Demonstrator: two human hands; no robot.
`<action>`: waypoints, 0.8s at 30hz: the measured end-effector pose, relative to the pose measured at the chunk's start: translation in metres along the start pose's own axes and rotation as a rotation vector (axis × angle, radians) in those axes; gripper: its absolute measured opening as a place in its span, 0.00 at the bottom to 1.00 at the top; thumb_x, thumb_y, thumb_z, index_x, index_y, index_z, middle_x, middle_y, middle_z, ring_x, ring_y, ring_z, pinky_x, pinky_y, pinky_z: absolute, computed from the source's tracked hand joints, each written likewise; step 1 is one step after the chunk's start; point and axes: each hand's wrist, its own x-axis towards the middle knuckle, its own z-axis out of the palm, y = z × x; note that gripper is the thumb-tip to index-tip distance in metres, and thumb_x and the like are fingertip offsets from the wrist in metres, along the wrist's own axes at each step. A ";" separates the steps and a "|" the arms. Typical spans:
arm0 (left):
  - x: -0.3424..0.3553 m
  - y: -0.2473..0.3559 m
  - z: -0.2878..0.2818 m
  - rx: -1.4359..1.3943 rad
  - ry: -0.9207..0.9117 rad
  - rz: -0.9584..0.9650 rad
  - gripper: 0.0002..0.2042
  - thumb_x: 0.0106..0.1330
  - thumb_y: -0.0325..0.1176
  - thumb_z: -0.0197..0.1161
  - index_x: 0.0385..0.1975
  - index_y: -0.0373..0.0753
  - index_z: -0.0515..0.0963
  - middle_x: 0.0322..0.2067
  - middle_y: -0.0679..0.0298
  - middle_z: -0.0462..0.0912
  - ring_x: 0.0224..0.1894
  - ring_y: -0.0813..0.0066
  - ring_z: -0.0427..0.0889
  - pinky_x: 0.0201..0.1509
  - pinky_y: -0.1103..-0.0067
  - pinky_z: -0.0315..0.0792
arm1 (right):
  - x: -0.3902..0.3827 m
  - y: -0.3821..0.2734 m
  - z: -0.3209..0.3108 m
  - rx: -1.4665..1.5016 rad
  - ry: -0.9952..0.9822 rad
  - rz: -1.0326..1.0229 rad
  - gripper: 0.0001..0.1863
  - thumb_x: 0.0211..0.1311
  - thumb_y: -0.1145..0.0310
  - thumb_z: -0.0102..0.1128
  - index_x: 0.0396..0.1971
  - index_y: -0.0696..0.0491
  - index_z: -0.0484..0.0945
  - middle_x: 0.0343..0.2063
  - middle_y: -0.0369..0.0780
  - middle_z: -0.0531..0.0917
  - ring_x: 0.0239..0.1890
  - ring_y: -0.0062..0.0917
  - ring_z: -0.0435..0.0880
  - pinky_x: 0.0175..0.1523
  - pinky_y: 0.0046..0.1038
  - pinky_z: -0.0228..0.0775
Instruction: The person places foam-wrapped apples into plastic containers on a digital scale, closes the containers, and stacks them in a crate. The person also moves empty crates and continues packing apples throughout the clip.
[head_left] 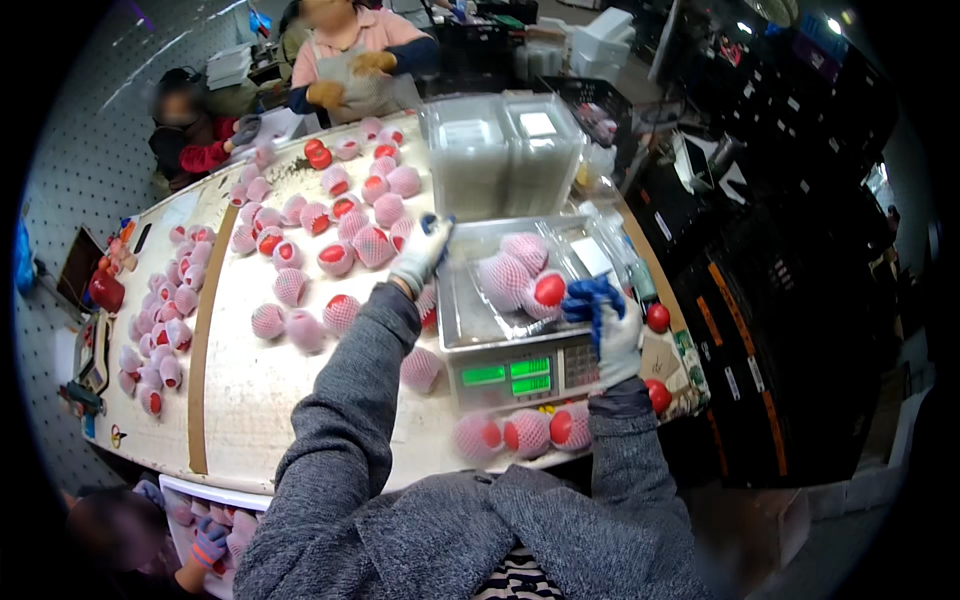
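The clear plastic tray [470, 300] sits on the pan of the digital scale [515, 372], just right of the picture's centre, and it holds three red fruits in pink foam netting [520, 270]. Your right hand [605, 320], in a blue-and-white glove, rests at the tray's 3 o'clock edge beside the nearest netted fruit; its fingers curl down, but whether they press on the fruit or on the tray rim I cannot tell. Your left hand [425, 250], also gloved, reaches to the tray's 10 o'clock corner with fingers loosely spread, holding nothing that shows.

By my reading you are filling the tray on the scale and watching the green readout. The next move calls for a gentle touch: the netting is soft and the fruit can roll, so steady the tray before adding to it.

At 6 o'clock of the scale three more netted fruits [525, 432] line the table edge. From 9 to 11 o'clock, many loose netted fruits [300, 250] cover the white table [250, 400]. At 12 o'clock stand stacked clear boxes [500, 150], and beyond them other people work.
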 end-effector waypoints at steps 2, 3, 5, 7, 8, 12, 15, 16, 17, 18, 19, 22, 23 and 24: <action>0.004 -0.019 0.003 -0.096 -0.164 -0.180 0.14 0.66 0.47 0.56 0.35 0.41 0.72 0.22 0.66 0.75 0.20 0.78 0.75 0.21 0.81 0.69 | 0.013 0.014 -0.026 0.018 0.079 0.233 0.23 0.65 0.50 0.51 0.33 0.60 0.77 0.23 0.42 0.83 0.19 0.27 0.82 0.25 0.26 0.75; 0.008 -0.024 0.007 -0.006 -0.205 -0.169 0.17 0.66 0.49 0.55 0.40 0.41 0.73 0.23 0.63 0.77 0.21 0.76 0.77 0.22 0.80 0.71 | 0.021 0.021 -0.041 -0.052 0.182 0.561 0.22 0.63 0.49 0.55 0.31 0.57 0.77 0.23 0.43 0.83 0.17 0.28 0.81 0.22 0.27 0.74; 0.014 -0.032 0.013 0.235 -0.253 0.166 0.18 0.66 0.50 0.54 0.40 0.40 0.77 0.25 0.63 0.79 0.22 0.73 0.78 0.25 0.77 0.72 | 0.035 0.042 -0.049 -0.424 0.418 0.450 0.17 0.59 0.57 0.62 0.35 0.57 0.75 0.25 0.38 0.81 0.18 0.23 0.79 0.24 0.26 0.74; 0.017 -0.032 0.016 0.345 -0.289 0.302 0.21 0.65 0.54 0.54 0.35 0.39 0.78 0.25 0.64 0.79 0.20 0.74 0.77 0.25 0.78 0.73 | 0.041 0.049 -0.041 -0.544 0.455 0.274 0.18 0.60 0.65 0.61 0.47 0.58 0.70 0.35 0.38 0.78 0.33 0.23 0.78 0.40 0.23 0.74; 0.018 -0.028 0.015 0.244 -0.289 0.178 0.22 0.64 0.55 0.54 0.35 0.39 0.78 0.25 0.64 0.79 0.20 0.74 0.76 0.25 0.77 0.73 | 0.040 0.046 -0.032 -0.463 0.477 0.173 0.23 0.62 0.68 0.59 0.55 0.58 0.66 0.44 0.40 0.77 0.45 0.24 0.78 0.52 0.22 0.71; 0.010 -0.009 0.010 -0.212 -0.292 -0.433 0.24 0.63 0.58 0.54 0.33 0.39 0.78 0.25 0.64 0.79 0.18 0.75 0.74 0.25 0.77 0.73 | 0.008 0.007 0.020 -0.055 0.270 -0.346 0.31 0.63 0.56 0.57 0.61 0.55 0.62 0.47 0.42 0.78 0.45 0.26 0.80 0.53 0.27 0.72; 0.001 0.003 0.006 -0.339 -0.345 -0.521 0.20 0.63 0.54 0.58 0.30 0.41 0.76 0.23 0.66 0.78 0.19 0.75 0.76 0.24 0.79 0.73 | -0.004 -0.006 0.041 -0.678 -0.202 -0.044 0.26 0.58 0.46 0.57 0.35 0.58 0.81 0.28 0.46 0.84 0.35 0.32 0.84 0.40 0.35 0.72; 0.000 0.004 0.004 -0.337 -0.352 -0.469 0.18 0.62 0.52 0.59 0.29 0.41 0.76 0.23 0.66 0.78 0.20 0.74 0.77 0.24 0.79 0.73 | -0.008 -0.003 0.045 -1.062 -0.272 0.047 0.27 0.57 0.43 0.56 0.33 0.56 0.82 0.26 0.48 0.83 0.33 0.37 0.83 0.39 0.35 0.73; 0.000 0.004 0.004 -0.347 -0.425 -0.412 0.17 0.62 0.51 0.60 0.28 0.41 0.75 0.23 0.66 0.78 0.21 0.74 0.78 0.24 0.79 0.73 | -0.008 0.003 0.044 -1.001 -0.365 0.304 0.26 0.56 0.44 0.57 0.31 0.55 0.82 0.26 0.50 0.82 0.32 0.40 0.83 0.39 0.37 0.72; 0.001 0.002 0.002 -0.337 -0.482 -0.354 0.10 0.60 0.40 0.63 0.28 0.40 0.75 0.24 0.65 0.77 0.25 0.74 0.79 0.27 0.79 0.73 | -0.009 0.012 0.045 -0.972 -0.357 0.440 0.22 0.59 0.50 0.56 0.29 0.58 0.80 0.23 0.46 0.81 0.27 0.34 0.82 0.32 0.34 0.72; 0.004 -0.001 0.001 0.030 -0.495 -0.017 0.08 0.57 0.37 0.63 0.28 0.40 0.76 0.24 0.64 0.77 0.26 0.73 0.79 0.28 0.79 0.73 | -0.011 0.022 0.044 -0.879 -0.359 0.535 0.19 0.62 0.57 0.56 0.27 0.60 0.79 0.20 0.43 0.81 0.22 0.28 0.82 0.24 0.31 0.72; 0.014 -0.014 -0.002 1.153 -0.488 0.927 0.07 0.50 0.27 0.65 0.28 0.39 0.76 0.24 0.62 0.76 0.28 0.69 0.79 0.31 0.79 0.73 | -0.023 0.045 0.045 0.037 -0.203 0.662 0.16 0.64 0.59 0.54 0.31 0.59 0.79 0.23 0.41 0.82 0.22 0.25 0.82 0.24 0.27 0.74; 0.017 -0.019 -0.003 0.765 -0.543 0.629 0.07 0.50 0.27 0.65 0.28 0.39 0.76 0.24 0.62 0.76 0.27 0.68 0.79 0.31 0.78 0.73 | -0.029 0.049 0.047 0.333 -0.136 0.754 0.12 0.65 0.64 0.53 0.36 0.58 0.78 0.27 0.40 0.82 0.26 0.24 0.83 0.30 0.24 0.77; 0.019 -0.024 -0.002 0.443 -0.537 0.313 0.06 0.49 0.27 0.65 0.27 0.39 0.75 0.23 0.61 0.76 0.27 0.67 0.79 0.31 0.77 0.73 | -0.029 0.053 0.053 0.399 -0.120 0.650 0.13 0.65 0.66 0.52 0.37 0.61 0.77 0.28 0.42 0.82 0.26 0.26 0.83 0.29 0.26 0.78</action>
